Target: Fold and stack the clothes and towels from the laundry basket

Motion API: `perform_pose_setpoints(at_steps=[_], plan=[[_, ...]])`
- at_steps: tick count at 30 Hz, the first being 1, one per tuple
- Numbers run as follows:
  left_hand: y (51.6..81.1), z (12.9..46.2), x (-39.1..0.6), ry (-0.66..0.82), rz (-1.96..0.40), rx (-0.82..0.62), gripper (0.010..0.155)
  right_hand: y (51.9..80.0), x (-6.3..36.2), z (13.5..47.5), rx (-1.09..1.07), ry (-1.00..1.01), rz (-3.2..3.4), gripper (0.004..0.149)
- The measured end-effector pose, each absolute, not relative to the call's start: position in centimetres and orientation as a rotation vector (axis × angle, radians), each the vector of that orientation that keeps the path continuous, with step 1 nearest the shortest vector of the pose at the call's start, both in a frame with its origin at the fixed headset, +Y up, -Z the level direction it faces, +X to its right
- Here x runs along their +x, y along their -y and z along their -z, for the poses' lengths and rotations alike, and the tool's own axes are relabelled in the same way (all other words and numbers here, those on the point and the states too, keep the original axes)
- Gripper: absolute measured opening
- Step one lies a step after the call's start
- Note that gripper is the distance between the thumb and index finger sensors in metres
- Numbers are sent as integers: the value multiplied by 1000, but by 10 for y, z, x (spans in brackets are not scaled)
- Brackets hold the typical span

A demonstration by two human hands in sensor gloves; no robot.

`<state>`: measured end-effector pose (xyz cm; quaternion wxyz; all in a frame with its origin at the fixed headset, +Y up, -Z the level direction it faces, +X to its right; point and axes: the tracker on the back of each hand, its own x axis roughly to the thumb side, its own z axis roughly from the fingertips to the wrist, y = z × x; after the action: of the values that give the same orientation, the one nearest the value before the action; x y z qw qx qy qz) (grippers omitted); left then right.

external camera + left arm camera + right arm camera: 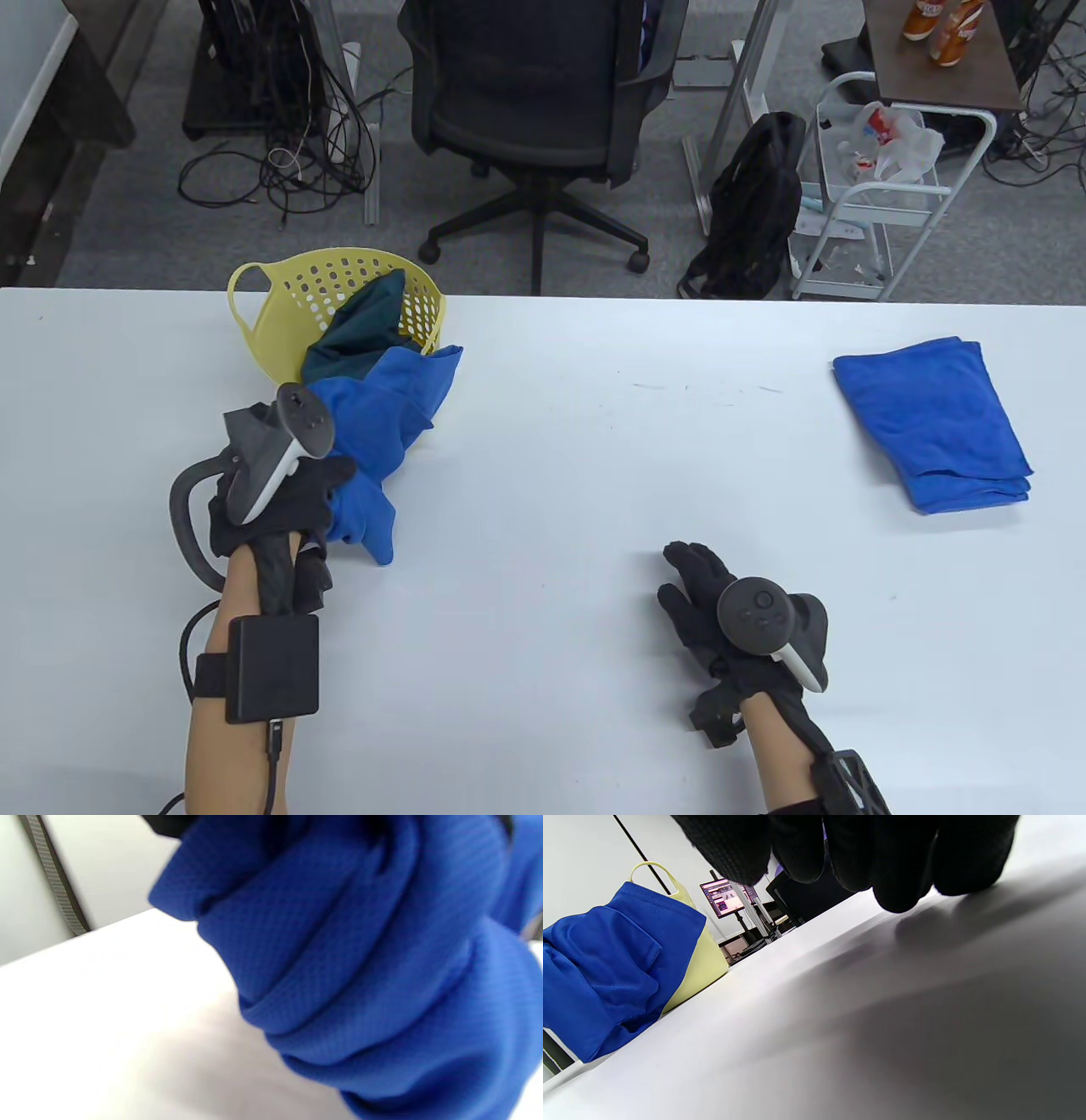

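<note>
- A yellow laundry basket [339,297] with perforated walls lies tipped on its side at the far left of the white bench [560,475], its mouth facing the near side.
- Inside the basket sits a dark teal garment [361,327], partly spilling from the mouth.
- A blue garment [386,416] trails out of the basket onto the bench, bunched in folds toward the near left.
- The left hand [288,501] grips the near end of this blue garment, fingers curled into the cloth; the left wrist view is filled by its blue weave [360,963], lifted just off the bench surface.
- The right hand [721,615] hovers or rests low over the bench near the middle right, holding nothing, fingers relaxed and extended; whether the fingertips [899,878] actually touch the surface is hard to tell.
- A folded blue towel [933,420] lies flat at the far right of the bench, well apart from the basket.
- Beyond the bench, a white wire cart [882,204] holds a plastic bag [895,140] and small items; any print there is too small to read.
- An office chair [534,93] stands on the floor behind the bench.
</note>
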<state>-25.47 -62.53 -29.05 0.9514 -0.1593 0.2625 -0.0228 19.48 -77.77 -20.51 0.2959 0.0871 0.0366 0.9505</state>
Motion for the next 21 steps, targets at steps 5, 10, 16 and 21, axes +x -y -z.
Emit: perform_pose_setpoints(at_steps=[5, 10, 16, 21], plan=[[623, 299, -247, -579, 13, -328, 57, 777, 198, 207, 222, -89, -2507, 58], [544, 252, -216, -109, -658, 408, 53, 772, 209, 210, 194, -53, -2382, 58], [502, 171, -167, 303, -812, 670, 54, 755, 227, 208, 198, -44, -1989, 64], [625, 181, -120, 288, -1037, 101, 58, 758, 186, 199, 498, -585, -1091, 100]])
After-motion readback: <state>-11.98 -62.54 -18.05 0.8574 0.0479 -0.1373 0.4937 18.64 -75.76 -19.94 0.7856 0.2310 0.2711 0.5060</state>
